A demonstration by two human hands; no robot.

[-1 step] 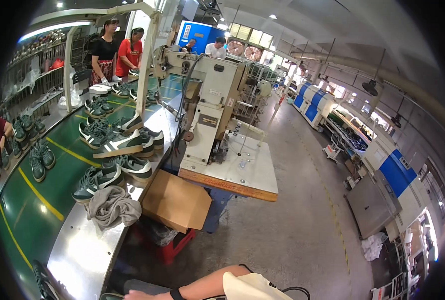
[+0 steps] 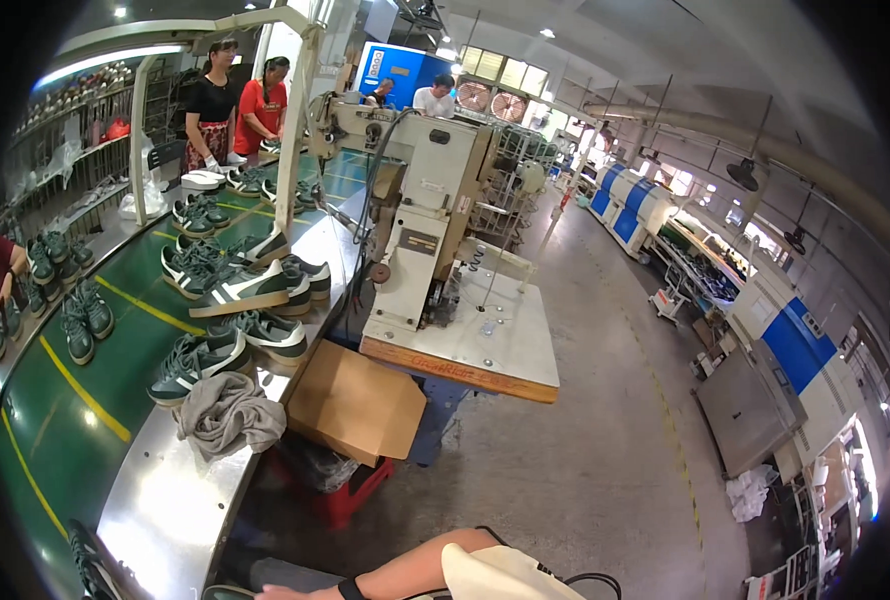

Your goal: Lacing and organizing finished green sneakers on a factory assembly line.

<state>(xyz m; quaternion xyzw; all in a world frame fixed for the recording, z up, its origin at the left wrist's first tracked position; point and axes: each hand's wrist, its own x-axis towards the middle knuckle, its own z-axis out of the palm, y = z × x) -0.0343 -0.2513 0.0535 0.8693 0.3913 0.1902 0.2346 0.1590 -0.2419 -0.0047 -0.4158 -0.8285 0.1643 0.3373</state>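
Note:
My right forearm, in a pale cream sleeve [image 2: 495,572] with a black wristband [image 2: 351,589], reaches leftward along the lower edge. Only a sliver of my right hand [image 2: 283,593] shows, its fingers cut off by the picture's edge. Just left of it lies a dark green rounded thing [image 2: 227,593], possibly part of a shoe; whether the hand touches it I cannot tell. My left hand is out of view. Ahead, a grey crumpled cloth [image 2: 230,415] rests on the metal ledge [image 2: 170,510], close to several green sneakers with white stripes [image 2: 200,362].
A green conveyor belt [image 2: 40,440] with yellow lines carries more shoes. An open cardboard box [image 2: 350,400] sits on a red stool [image 2: 340,500], beside a machine [image 2: 430,200] with a wood-edged table [image 2: 465,345]. People [image 2: 260,110] stand beyond the belt. Blue-and-white machines [image 2: 795,340] line the right.
The whole view has shifted very slightly. My right hand sits a touch lower and farther right, with less of it showing. Nothing else has visibly moved.

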